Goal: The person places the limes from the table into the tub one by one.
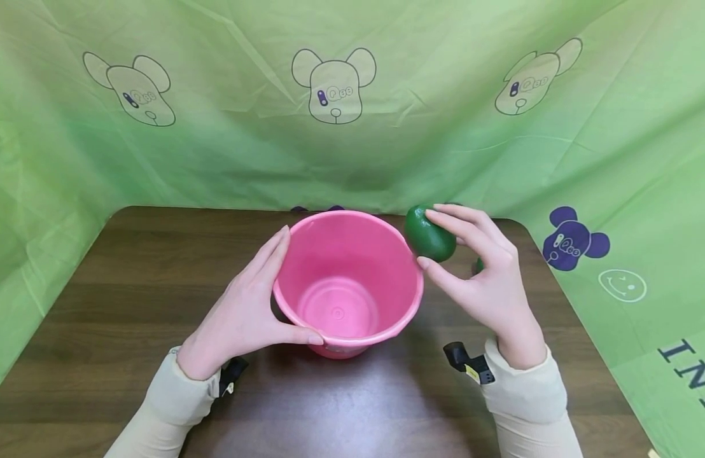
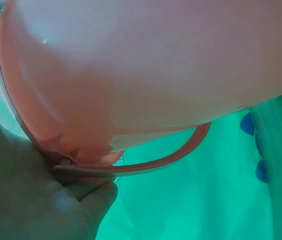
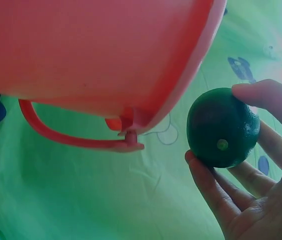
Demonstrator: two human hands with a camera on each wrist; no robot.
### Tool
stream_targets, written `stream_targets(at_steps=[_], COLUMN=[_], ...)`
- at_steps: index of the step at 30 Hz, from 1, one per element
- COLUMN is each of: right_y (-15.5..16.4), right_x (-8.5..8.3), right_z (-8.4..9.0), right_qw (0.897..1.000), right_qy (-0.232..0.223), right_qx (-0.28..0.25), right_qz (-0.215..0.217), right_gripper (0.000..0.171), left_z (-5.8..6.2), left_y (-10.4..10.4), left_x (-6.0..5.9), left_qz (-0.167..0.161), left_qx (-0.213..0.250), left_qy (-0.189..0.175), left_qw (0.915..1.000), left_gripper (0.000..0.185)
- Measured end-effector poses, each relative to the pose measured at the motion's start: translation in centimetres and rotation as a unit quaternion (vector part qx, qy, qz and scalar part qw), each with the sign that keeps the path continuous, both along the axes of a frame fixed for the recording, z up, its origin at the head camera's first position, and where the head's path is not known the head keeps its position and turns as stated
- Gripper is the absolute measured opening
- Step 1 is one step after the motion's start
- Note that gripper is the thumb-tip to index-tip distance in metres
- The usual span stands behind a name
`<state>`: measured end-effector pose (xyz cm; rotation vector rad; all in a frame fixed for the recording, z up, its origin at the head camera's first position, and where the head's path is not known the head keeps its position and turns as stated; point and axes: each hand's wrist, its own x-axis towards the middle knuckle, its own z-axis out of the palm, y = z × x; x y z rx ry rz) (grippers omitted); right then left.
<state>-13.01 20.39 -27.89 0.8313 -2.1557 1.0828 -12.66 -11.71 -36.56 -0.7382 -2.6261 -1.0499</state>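
Pink plastic bucket (image 1: 347, 254) sits mouth up on the brown wood table (image 1: 100, 356), its floor visible from above. Left hand (image 1: 238, 312) holds it on the left: thumb along the near rim, fingers together on the far-left side. Pink handle (image 3: 81, 142) hangs down outside the bucket.

Right hand (image 1: 490, 273) has a green fruit (image 1: 429, 235) pinched at the fingertips, thumb on one side, fingers on the other. Fruit is off the table, just outside the bucket's right rim; right wrist view shows a small gap between them. Stem spot visible on it.

Another green thing (image 1: 478, 266) is mostly hidden behind the right hand; can't tell what it is. Green cloth (image 1: 232, 159) with cartoon bear heads hangs behind and along both sides.
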Motion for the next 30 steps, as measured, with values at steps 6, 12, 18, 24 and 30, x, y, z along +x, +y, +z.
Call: stream_targets(at_steps=[6,12,18,24,30], right_y=[-0.5,-0.9,-1.2,-1.5,-1.8], right_x=[0.0,0.1,0.0,0.1,0.1], right_z=[0.1,-0.1,-0.3,-0.4,-0.4], right_qw=[1.0,1.0,0.999,0.999,0.998], right_qy=[0.0,-0.006,-0.005,-0.009,-0.009], right_qx=[0.007,0.014,0.018,0.029,0.035], right_qz=[0.015,0.024,0.035,0.045,0.051], right_gripper=[0.053,0.053,0.052,0.053,0.052], left_z=[-0.1,-0.1,-0.1,-0.2,-0.2], left_y=[0.0,0.0,-0.1,-0.1,-0.1], left_x=[0.0,-0.1,0.0,-0.1,-0.1], left_qz=[0.002,0.001,0.003,0.002,0.002], left_qx=[0.0,0.001,0.0,-0.001,-0.001], left_qy=[0.0,0.001,-0.001,0.0,-0.002], left_qw=[1.0,1.0,1.0,1.0,1.0], left_gripper=[0.141,0.14,0.14,0.14,0.14])
